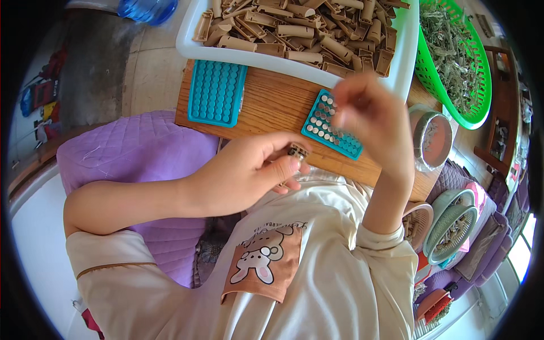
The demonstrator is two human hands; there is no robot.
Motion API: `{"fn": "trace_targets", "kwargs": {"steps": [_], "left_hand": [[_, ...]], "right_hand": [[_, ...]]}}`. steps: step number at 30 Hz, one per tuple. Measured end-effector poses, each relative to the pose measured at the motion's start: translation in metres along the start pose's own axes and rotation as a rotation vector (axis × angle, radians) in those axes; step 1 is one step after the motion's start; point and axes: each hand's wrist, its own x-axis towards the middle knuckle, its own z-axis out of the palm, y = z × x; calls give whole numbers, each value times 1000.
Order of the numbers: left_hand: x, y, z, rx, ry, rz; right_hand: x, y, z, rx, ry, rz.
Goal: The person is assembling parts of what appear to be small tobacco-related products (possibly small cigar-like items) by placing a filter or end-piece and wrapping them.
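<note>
My left hand point(249, 170) is closed around a small brown plastic part point(297, 151), held just past the near edge of the wooden table. The dark upper end of that part pokes out between thumb and fingers. Above a teal tray point(354, 148), my right hand point(371, 113) is smeared by motion, its fingers bent; whether they pinch anything cannot be made out. Small round silver discs point(323, 127) sit in rows of that tray, while its near right pockets hold none. Part of the tray is hidden under the right hand.
A white bin point(190, 42) heaped with brown half-tube plastic pieces point(300, 31) stands at the back. Left on the table point(272, 96) lies another teal tray point(191, 102). At right are a green basket point(481, 96), a bag-lined tub point(419, 127) and several bowls.
</note>
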Motion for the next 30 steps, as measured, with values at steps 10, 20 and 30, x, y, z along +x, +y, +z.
{"fn": "trace_targets", "kwargs": {"steps": [10,20,30], "left_hand": [[-1,3,-1,17,-16,-73],[-3,5,-3,69,80,-32],[-1,1,-3,24,36,-25]], "right_hand": [[104,31,27,-1041,91,-491],[96,28,9,-943,-50,-309],[89,21,-26,-845,195,-194]]}}
